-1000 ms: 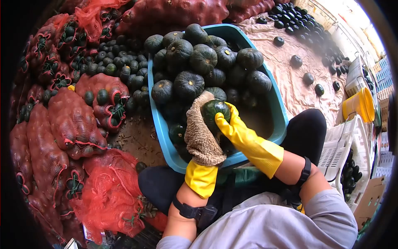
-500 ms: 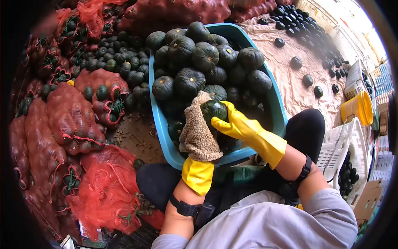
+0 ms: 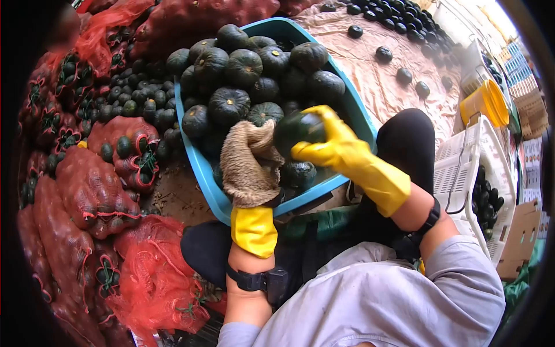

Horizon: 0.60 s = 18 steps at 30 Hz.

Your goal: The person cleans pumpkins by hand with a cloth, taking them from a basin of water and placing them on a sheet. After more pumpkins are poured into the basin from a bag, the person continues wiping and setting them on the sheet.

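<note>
My right hand (image 3: 338,141), in a yellow rubber glove, grips a dark green kabocha squash (image 3: 299,134) over the near side of a blue tub (image 3: 205,194). The squash is slightly blurred. A tan, fleecy cloth (image 3: 245,165) covers my left hand like a mitt, hiding its fingers; only the yellow cuff (image 3: 254,231) of that glove shows below. The cloth's upper end reaches the left side of the held squash. Inside the tub, several more squashes (image 3: 229,105) are heaped toward the far side, and another squash (image 3: 298,173) lies below the held one.
Red mesh sacks (image 3: 95,191) crowd the left, beside a pile of small green squashes (image 3: 136,95). Dark squashes (image 3: 399,20) lie on a pinkish sheet (image 3: 370,69) at the back right. White crates (image 3: 457,173) and a yellow bucket (image 3: 485,104) stand at right.
The view has shifted, so the tub sits farther left. My right hand has turned the squash and lifted it slightly relative to the tub; the cloth's top has folded over.
</note>
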Tool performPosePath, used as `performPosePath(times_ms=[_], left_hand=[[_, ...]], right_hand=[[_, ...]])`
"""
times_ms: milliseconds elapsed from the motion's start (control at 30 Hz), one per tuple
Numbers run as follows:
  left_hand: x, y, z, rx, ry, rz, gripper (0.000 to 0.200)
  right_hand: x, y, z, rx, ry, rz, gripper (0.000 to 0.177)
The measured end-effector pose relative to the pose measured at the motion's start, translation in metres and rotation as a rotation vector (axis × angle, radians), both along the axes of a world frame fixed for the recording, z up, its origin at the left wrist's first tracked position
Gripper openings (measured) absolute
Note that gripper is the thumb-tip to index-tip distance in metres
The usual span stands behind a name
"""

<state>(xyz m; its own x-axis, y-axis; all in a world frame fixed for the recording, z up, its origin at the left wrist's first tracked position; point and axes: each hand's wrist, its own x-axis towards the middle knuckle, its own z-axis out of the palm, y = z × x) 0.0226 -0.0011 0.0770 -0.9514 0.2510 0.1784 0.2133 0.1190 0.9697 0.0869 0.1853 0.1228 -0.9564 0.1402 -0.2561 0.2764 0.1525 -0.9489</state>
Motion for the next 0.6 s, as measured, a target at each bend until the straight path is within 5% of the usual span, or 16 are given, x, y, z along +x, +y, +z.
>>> performPosePath(times_ms=[33, 67, 100, 167, 233, 367, 467, 533, 600], left_hand=[[0.001, 0.008, -0.002, 0.603, -0.390, 0.108, 0.019], [0.004, 0.002, 0.016, 0.929, -0.607, 0.106, 0.019], [-0.004, -0.005, 0.025, 1.063, -0.847, 0.191, 0.034], [-0.009, -0.015, 0.026, 1.070, -0.929, 0.258, 0.033], [-0.011, -0.020, 0.024, 1.024, -0.902, 0.253, 0.031], [-0.007, -0.020, 0.022, 0.961, -0.866, 0.220, 0.029], [-0.002, -0.017, 0.021, 0.926, -0.847, 0.194, 0.027], [-0.001, -0.016, 0.015, 0.950, -0.855, 0.214, 0.025], [-0.003, -0.013, 0.013, 1.024, -0.869, 0.281, 0.028]], right_hand=[[0.012, 0.021, -0.007, -0.368, 0.209, -0.153, 0.064], [0.028, 0.056, -0.015, -0.447, 0.343, -0.264, 0.060], [0.050, 0.116, -0.025, -0.452, 0.501, -0.417, 0.057], [0.108, 0.255, -0.045, -0.503, 0.837, -0.665, 0.052], [0.135, 0.289, -0.002, -0.899, 1.085, -0.695, 0.053], [0.131, 0.249, 0.040, -0.400, 1.104, -0.725, 0.051], [0.057, 0.092, 0.000, 0.252, 0.503, -0.220, 0.044], [0.022, 0.020, -0.012, 0.439, 0.095, 0.244, 0.063], [-0.010, -0.017, -0.089, 0.713, 0.042, 0.610, 0.081]])
